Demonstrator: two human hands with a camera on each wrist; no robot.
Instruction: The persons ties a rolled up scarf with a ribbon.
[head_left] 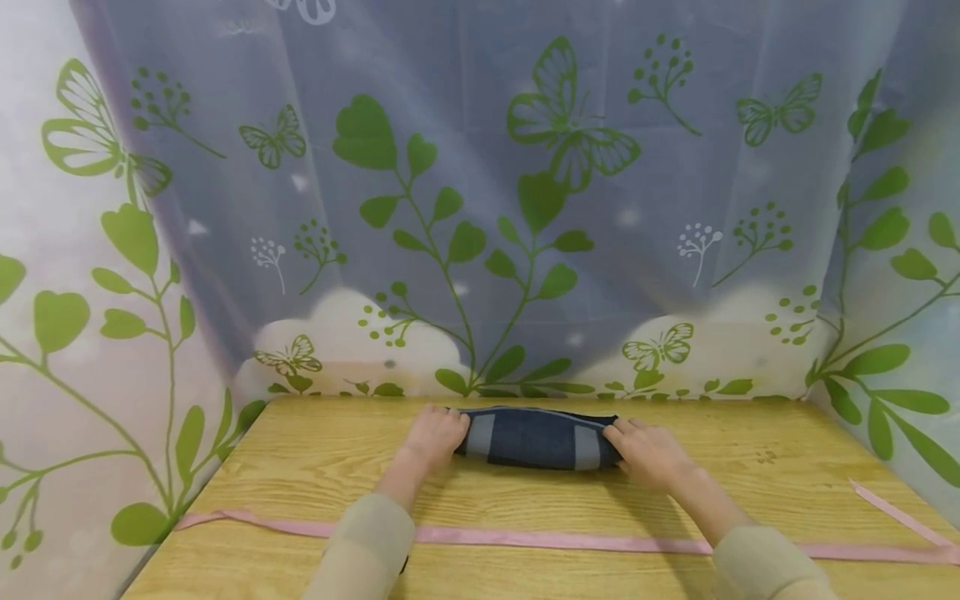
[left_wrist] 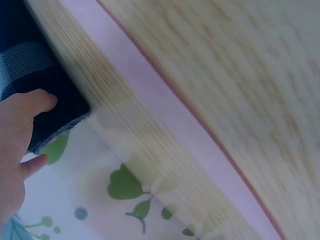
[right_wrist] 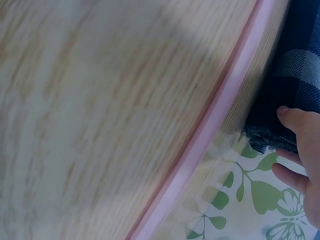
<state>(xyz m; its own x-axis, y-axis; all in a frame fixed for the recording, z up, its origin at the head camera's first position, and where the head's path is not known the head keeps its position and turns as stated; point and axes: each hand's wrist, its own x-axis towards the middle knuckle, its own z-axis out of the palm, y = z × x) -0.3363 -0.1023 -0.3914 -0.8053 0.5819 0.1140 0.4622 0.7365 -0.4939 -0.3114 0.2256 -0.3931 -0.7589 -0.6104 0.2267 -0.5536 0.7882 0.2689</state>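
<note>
A navy and grey checked cloth (head_left: 532, 439), folded or rolled into a long bundle, lies crosswise near the back of the wooden table. My left hand (head_left: 437, 435) grips its left end, and in the left wrist view the thumb (left_wrist: 42, 100) presses on the dark fabric. At the other end my right hand (head_left: 648, 450) holds the bundle, its thumb (right_wrist: 290, 117) on top in the right wrist view. Frayed threads show along the edge there. Most of the fingers behind the cloth are hidden.
A pink ribbon (head_left: 540, 538) stretches across the wooden table (head_left: 300, 467) in front of the cloth, with a slanted piece (head_left: 896, 510) at the right. Behind the table hangs a curtain (head_left: 465, 267) printed with green leaves and butterflies; similar fabric covers both sides.
</note>
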